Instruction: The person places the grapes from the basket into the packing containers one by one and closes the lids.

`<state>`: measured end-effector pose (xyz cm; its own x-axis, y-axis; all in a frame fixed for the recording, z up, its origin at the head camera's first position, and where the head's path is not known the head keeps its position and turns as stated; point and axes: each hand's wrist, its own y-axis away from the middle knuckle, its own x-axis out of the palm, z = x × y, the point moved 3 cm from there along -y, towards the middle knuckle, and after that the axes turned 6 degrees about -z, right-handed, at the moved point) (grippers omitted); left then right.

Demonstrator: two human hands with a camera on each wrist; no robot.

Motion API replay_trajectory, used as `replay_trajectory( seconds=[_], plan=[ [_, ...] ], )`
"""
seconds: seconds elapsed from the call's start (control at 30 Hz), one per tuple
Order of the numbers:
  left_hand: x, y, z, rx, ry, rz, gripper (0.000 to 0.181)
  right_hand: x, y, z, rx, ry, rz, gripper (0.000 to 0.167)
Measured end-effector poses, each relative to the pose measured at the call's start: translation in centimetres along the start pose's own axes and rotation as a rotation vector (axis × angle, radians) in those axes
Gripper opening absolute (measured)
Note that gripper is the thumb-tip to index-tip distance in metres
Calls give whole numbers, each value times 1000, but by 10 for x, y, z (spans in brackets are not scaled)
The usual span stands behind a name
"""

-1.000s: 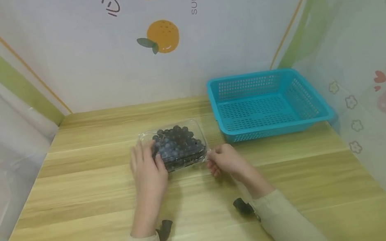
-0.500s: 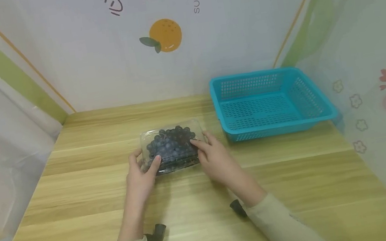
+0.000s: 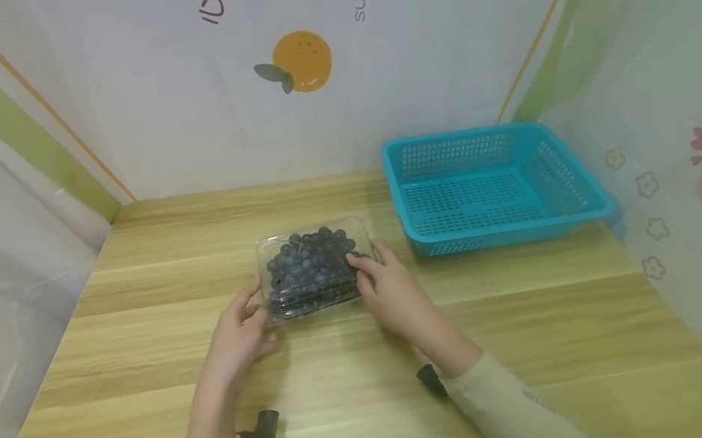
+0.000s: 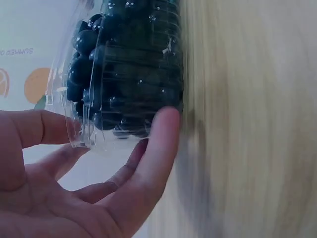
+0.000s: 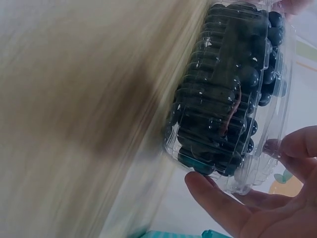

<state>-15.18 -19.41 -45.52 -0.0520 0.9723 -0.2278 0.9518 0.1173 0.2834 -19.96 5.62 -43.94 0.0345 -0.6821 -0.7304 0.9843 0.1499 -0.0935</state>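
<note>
A clear plastic box of dark grapes (image 3: 313, 266) sits near the middle of the table, its lid on. In the left wrist view, my left hand (image 4: 94, 188) is at one end of the box; one finger meets the rim and another touches the lower side wall. At the opposite end, my right hand (image 3: 392, 292) grips the corner, thumb on the lid. In the right wrist view, fingers of the right hand (image 5: 277, 203) lie at the rim and the end wall, and a reddish stem shows among the grapes (image 5: 218, 99).
A blue perforated basket (image 3: 472, 235) stands at the back right of the wooden table (image 3: 353, 415). Behind it hangs a white printed curtain (image 3: 171, 109), with more curtain at both sides. Dark wrist-worn pieces (image 3: 261, 431) stick out from the sleeves.
My right hand has gone from the box's front right corner to its right end, thumb on the lid. The left hand has shifted from the lid to the left end, its thumb now off the top.
</note>
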Motion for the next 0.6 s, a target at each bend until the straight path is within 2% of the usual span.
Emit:
replay_trajectory(
  seconds=[0.13, 0.3, 0.6],
  plan=[
    [-1, 1, -2, -6, -30, 38, 69, 0, 0, 0, -13, 15, -5, 43],
    [-3, 1, 0, -11, -59, 55, 70, 1, 0, 1, -21, 20, -7, 43],
    [-6, 2, -2, -32, -13, 65, 77, 0, 4, 3, -21, 42, -10, 44]
  ],
)
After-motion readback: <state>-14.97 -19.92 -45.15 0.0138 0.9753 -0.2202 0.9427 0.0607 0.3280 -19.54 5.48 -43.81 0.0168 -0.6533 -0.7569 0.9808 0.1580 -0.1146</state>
